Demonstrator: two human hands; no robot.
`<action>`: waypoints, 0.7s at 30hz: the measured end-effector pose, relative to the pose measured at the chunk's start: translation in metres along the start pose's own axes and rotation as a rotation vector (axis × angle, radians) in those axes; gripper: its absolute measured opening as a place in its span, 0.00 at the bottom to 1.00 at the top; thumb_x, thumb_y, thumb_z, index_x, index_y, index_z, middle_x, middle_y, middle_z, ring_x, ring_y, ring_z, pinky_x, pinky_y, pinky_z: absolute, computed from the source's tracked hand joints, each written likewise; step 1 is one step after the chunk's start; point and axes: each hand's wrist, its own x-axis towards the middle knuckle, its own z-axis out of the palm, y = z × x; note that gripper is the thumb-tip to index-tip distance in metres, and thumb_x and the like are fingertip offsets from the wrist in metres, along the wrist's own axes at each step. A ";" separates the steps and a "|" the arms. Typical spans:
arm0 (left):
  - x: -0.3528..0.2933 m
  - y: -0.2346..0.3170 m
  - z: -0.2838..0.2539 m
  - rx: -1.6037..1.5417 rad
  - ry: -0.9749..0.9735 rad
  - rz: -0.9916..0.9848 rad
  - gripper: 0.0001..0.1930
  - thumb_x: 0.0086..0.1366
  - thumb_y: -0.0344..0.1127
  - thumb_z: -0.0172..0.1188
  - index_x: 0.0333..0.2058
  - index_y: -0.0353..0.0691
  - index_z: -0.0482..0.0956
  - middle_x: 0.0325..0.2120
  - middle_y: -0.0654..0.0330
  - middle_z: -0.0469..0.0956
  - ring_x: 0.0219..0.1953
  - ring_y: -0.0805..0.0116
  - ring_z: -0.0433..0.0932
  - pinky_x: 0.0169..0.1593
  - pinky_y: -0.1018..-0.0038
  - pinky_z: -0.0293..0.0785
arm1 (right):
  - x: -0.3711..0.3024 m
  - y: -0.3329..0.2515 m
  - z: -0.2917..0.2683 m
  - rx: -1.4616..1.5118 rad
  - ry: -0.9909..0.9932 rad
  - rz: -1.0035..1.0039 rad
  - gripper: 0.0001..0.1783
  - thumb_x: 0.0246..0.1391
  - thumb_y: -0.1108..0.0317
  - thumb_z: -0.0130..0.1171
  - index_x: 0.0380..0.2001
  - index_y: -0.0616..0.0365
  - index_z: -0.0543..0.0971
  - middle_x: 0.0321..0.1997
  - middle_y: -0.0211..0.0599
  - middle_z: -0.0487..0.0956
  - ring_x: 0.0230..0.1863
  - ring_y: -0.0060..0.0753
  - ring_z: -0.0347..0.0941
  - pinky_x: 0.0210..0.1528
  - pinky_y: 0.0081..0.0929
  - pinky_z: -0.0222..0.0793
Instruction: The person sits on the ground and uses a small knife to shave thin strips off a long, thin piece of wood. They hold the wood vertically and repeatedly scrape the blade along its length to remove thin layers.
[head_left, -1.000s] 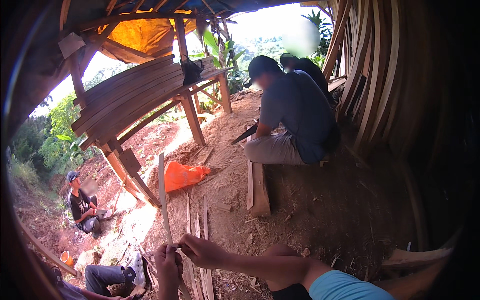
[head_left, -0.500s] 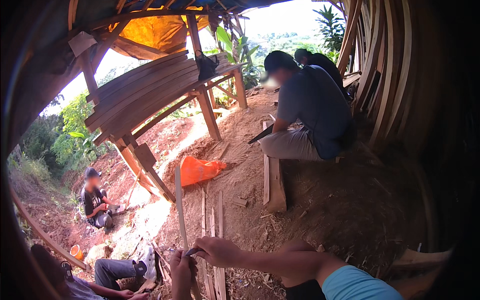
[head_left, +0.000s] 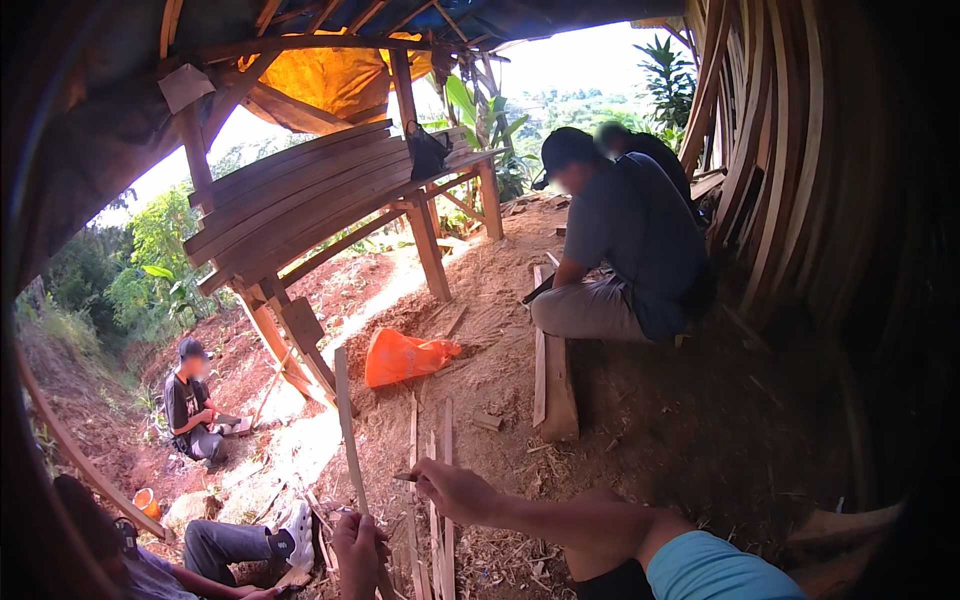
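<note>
My left hand [head_left: 360, 548] is closed around a long, thin wooden strip [head_left: 348, 430] that stands up at a slight tilt. The strip's far end reaches toward an orange plastic bag [head_left: 395, 357] on the ground. To the right of the strip, my right hand [head_left: 455, 490] grips a small knife [head_left: 406, 477]. Only its short dark blade shows, pointing left and apart from the strip; the handle is hidden in my fingers. Below my hands, several loose wooden strips [head_left: 448, 480] lie on the dirt.
At lower left sits a person [head_left: 230, 543] with legs stretched toward me. Another person [head_left: 630, 230] sits on a wooden beam [head_left: 556, 390] ahead right, with someone beyond. Planks lie on a wooden rack [head_left: 330, 190]. Farther down the slope someone [head_left: 190, 405] sits near an orange bucket [head_left: 147, 502].
My right hand has moved the knife off the strip, to the right and slightly up. The strip leans a little more to the left. The seated person's dark saw has lowered.
</note>
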 end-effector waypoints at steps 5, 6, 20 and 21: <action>0.002 -0.004 -0.003 0.066 -0.019 0.052 0.07 0.65 0.32 0.52 0.32 0.36 0.68 0.18 0.62 0.72 0.11 0.77 0.68 0.14 0.82 0.65 | 0.002 0.008 0.001 0.016 -0.007 -0.043 0.11 0.59 0.65 0.49 0.40 0.59 0.65 0.30 0.46 0.76 0.31 0.49 0.76 0.32 0.43 0.69; -0.001 0.000 -0.003 0.080 -0.017 0.050 0.06 0.65 0.32 0.52 0.32 0.36 0.68 0.18 0.62 0.72 0.12 0.77 0.68 0.14 0.82 0.65 | 0.002 0.014 0.003 0.008 -0.023 -0.056 0.11 0.59 0.64 0.50 0.40 0.59 0.65 0.30 0.46 0.76 0.31 0.49 0.76 0.32 0.43 0.69; -0.017 0.010 0.005 -0.146 -0.178 -0.082 0.07 0.65 0.35 0.52 0.33 0.37 0.69 0.19 0.60 0.73 0.13 0.76 0.70 0.15 0.82 0.68 | -0.007 0.016 -0.019 -0.086 -0.016 -0.042 0.09 0.58 0.63 0.51 0.39 0.54 0.69 0.33 0.44 0.78 0.34 0.47 0.77 0.34 0.42 0.71; -0.019 0.013 0.007 -0.221 -0.192 -0.092 0.07 0.65 0.35 0.51 0.33 0.37 0.69 0.19 0.60 0.73 0.13 0.75 0.70 0.15 0.82 0.67 | -0.007 0.018 -0.020 -0.092 -0.007 -0.037 0.09 0.58 0.63 0.51 0.39 0.54 0.69 0.33 0.44 0.78 0.34 0.47 0.77 0.34 0.42 0.71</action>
